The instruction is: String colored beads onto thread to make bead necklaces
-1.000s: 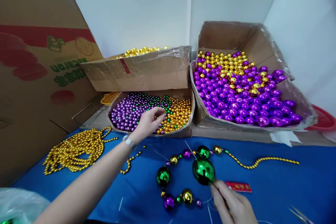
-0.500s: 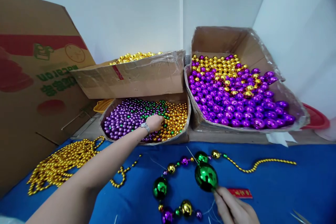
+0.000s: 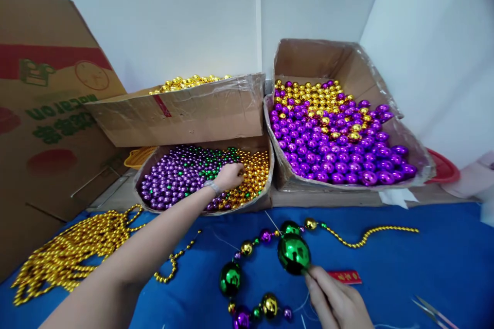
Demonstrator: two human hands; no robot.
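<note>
Nearest, the right hand (image 3: 335, 300) pinches the base of a large green bauble (image 3: 294, 253), strung with smaller beads on the blue counter (image 3: 424, 267). Farther back, the left hand (image 3: 229, 176) is curled, fingertips buried in the low box of small beads (image 3: 204, 175); what it grips I cannot tell.

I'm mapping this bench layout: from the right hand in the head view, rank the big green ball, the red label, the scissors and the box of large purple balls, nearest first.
From the right hand:
1. Big green ball, at its fingertips, just up-left.
2. Red label, on the blue cloth just beyond the hand.
3. Scissors, far right edge.
4. Box of large purple balls, behind, upper right.
</note>
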